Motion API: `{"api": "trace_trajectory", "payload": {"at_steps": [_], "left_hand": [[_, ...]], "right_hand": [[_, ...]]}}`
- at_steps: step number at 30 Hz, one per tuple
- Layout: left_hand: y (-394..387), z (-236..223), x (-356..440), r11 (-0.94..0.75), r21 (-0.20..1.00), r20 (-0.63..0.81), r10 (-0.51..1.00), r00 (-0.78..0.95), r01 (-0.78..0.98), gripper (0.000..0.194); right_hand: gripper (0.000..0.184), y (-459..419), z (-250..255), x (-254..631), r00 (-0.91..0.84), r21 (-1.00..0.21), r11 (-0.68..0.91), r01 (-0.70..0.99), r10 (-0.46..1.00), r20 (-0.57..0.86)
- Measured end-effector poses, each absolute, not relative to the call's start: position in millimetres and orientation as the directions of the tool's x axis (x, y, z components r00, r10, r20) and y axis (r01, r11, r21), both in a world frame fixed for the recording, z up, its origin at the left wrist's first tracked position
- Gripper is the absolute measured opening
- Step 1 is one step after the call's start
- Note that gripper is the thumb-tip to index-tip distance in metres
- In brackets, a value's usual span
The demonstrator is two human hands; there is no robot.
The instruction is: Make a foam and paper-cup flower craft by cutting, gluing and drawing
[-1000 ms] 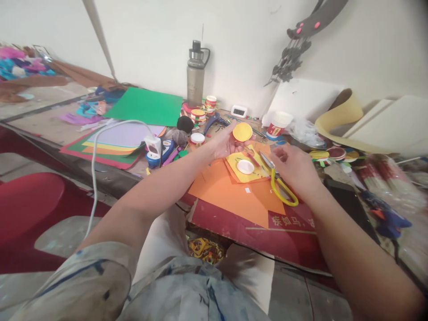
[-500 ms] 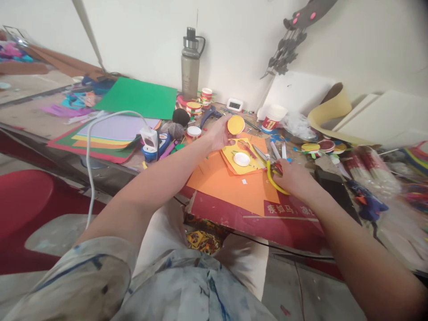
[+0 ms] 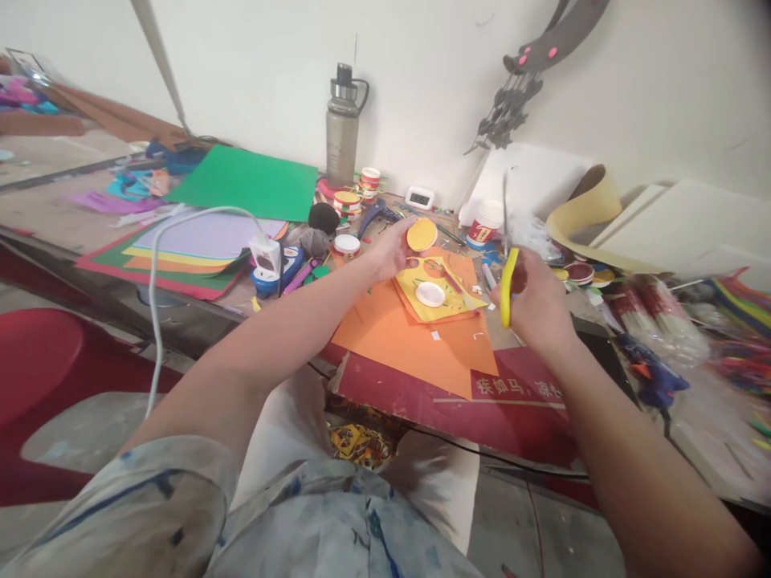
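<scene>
A cluttered counter (image 3: 42,210) runs along a pale wall (image 3: 422,88), with a red board (image 3: 409,393) bearing printed characters at its near edge. Orange sheets (image 3: 409,353) lie partly over the board, and farther in, on top of them, is yellow paper (image 3: 418,311) with a shallow white round piece (image 3: 430,295) on it. To the right, the right hand (image 3: 539,297) has its fingers wrapped around the yellow handles of scissors (image 3: 506,305), raised with the blades upward; how far the blades part cannot be told. Farther and to the left, the left hand (image 3: 393,250) holds a round yellow-faced piece (image 3: 422,234) in its fingers, just beyond the yellow paper. Beyond the hands stand a paper cup (image 3: 483,223) on the right, a small white display (image 3: 420,197) mid-counter, and a grey bottle (image 3: 342,132) on the left.
</scene>
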State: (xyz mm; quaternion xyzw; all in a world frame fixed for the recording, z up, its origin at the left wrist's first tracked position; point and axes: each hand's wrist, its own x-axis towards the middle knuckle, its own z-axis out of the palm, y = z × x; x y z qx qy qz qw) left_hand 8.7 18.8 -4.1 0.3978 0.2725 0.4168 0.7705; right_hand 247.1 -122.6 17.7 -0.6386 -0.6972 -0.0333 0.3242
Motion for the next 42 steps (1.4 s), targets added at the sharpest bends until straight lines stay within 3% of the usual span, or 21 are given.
{"api": "trace_trajectory", "payload": {"at_steps": [4, 7, 11, 14, 19, 26, 30, 34, 42], "left_hand": [[15, -1, 7, 0.296, 0.843, -0.047, 0.873, 0.486, -0.449, 0.035], [12, 3, 6, 0.253, 0.842, -0.013, 0.892, 0.452, -0.477, 0.031], [8, 5, 7, 0.18, 0.851, 0.051, 0.907, 0.418, -0.493, 0.028], [7, 5, 6, 0.135, 0.859, 0.089, 0.911, 0.402, -0.495, 0.031], [6, 8, 2, 0.12, 0.848, 0.119, 0.906, 0.406, -0.517, 0.038], [2, 18, -1, 0.21, 0.781, 0.092, 0.893, 0.441, -0.588, 0.045], [2, 21, 0, 0.32, 0.733, -0.006, 0.885, 0.465, -0.6, 0.046], [2, 19, 1, 0.38, 0.701, -0.052, 0.871, 0.489, -0.603, 0.041], [0, 17, 4, 0.323, 0.695, -0.024, 0.903, 0.428, -0.642, 0.038]], "right_hand": [[0.051, -113, 35, 205, 0.05, -0.664, 0.396, 0.634, 0.836, 0.546], [0.058, -111, 38, 182, -0.003, -0.787, 0.468, 0.402, 0.86, 0.51], [0.063, -117, 27, 171, -0.006, -0.924, 0.352, 0.152, 0.935, 0.355], [0.053, -121, 17, 171, 0.014, -0.97, 0.239, 0.047, 0.971, 0.24], [0.045, -128, 20, 173, 0.021, -0.974, 0.194, 0.116, 0.98, 0.198], [0.045, -141, 25, 171, -0.085, -0.914, 0.349, 0.206, 0.937, 0.339], [0.043, -138, 23, 171, -0.036, -0.895, 0.381, 0.234, 0.923, 0.384], [0.044, -133, 23, 171, -0.022, -0.937, 0.269, 0.225, 0.962, 0.271], [0.054, -139, 31, 168, -0.043, -0.97, 0.089, 0.228, 0.996, 0.081]]}}
